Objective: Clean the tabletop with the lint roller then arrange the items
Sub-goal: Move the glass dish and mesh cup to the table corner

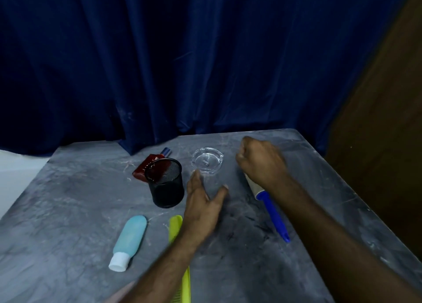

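Tabletop (68,200) against dark blue curtain (205,63)

Dark blue pleated curtain (182,63) behind a grey marbled table (68,200), brown panel (388,120) at right, dim light.

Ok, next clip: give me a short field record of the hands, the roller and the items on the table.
left hand: open, fingers spread, over the table near the glass ashtray
right hand: curled in a fist, nothing seen in it
lint roller: lying on the table under the right wrist
mesh cup: upright, red bottle lying behind it
blue bottle: lying flat, comb beside it
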`<action>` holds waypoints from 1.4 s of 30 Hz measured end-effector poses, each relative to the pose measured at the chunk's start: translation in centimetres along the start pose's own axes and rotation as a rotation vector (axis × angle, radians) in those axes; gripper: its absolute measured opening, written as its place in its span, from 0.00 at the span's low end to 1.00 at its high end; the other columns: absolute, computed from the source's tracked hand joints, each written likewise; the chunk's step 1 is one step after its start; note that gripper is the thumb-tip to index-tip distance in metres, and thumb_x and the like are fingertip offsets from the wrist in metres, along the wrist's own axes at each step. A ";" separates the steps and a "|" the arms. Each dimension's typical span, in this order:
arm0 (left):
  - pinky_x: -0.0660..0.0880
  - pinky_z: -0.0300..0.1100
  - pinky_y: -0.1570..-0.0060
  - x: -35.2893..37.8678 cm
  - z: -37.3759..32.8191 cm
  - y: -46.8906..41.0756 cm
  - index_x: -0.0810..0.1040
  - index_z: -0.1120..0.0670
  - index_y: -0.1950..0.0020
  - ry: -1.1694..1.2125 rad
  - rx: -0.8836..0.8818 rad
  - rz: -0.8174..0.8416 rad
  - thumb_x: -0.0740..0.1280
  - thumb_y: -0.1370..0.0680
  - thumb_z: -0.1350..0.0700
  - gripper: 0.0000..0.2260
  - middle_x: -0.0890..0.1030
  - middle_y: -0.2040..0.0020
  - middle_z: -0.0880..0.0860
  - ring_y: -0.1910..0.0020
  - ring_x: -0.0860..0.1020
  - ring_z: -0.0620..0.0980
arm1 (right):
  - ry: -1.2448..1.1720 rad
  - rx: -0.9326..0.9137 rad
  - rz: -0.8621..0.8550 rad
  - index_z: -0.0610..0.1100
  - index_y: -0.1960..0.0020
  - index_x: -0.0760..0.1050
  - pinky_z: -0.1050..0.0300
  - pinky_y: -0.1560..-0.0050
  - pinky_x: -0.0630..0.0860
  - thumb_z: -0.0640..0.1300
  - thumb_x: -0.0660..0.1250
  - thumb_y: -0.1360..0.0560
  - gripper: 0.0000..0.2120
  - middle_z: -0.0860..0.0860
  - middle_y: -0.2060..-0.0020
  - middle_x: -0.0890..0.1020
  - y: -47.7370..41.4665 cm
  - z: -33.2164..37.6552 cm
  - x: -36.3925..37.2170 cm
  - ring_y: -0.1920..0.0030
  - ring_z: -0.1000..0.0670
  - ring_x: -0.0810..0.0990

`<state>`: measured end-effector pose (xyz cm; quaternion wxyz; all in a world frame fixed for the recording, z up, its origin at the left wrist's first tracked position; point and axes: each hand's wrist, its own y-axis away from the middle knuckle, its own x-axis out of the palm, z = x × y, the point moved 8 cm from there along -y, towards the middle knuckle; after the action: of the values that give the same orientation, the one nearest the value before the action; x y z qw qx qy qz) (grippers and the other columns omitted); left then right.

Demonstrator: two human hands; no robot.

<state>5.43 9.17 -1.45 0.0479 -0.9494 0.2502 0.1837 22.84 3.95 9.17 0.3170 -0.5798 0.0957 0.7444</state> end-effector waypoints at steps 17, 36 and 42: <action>0.70 0.64 0.24 1.2 -0.1 -3.4 0.65 0.59 0.19 0.335 -0.289 -0.092 0.68 0.17 0.45 0.31 0.71 0.20 0.62 0.23 0.72 0.62 | -0.036 -0.014 0.214 0.42 0.38 0.77 0.51 0.41 0.75 0.47 0.71 0.23 0.15 0.42 0.38 0.81 -8.8 0.9 10.2 0.38 0.40 0.79; 0.59 0.54 0.16 -0.9 -8.3 1.0 0.52 0.48 0.12 0.332 0.164 -0.176 0.66 0.25 0.48 0.43 0.54 0.12 0.45 0.14 0.57 0.46 | -0.149 -0.015 -0.106 0.44 0.57 0.82 0.51 0.52 0.80 0.43 0.70 0.31 0.05 0.46 0.57 0.87 -6.7 2.7 -2.5 0.50 0.41 0.83; 0.57 0.48 0.15 -4.8 -9.1 3.0 0.53 0.50 0.12 0.340 0.243 -0.215 0.66 0.24 0.50 0.42 0.55 0.12 0.45 0.14 0.56 0.42 | -0.158 -0.076 -0.109 0.44 0.60 0.81 0.50 0.52 0.81 0.45 0.72 0.31 0.05 0.47 0.61 0.86 -5.1 7.0 -4.6 0.54 0.42 0.84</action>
<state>3.08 7.11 8.77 0.1385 -0.9751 0.1723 -0.0166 20.82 9.82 16.75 0.3413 -0.5353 0.0103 0.7725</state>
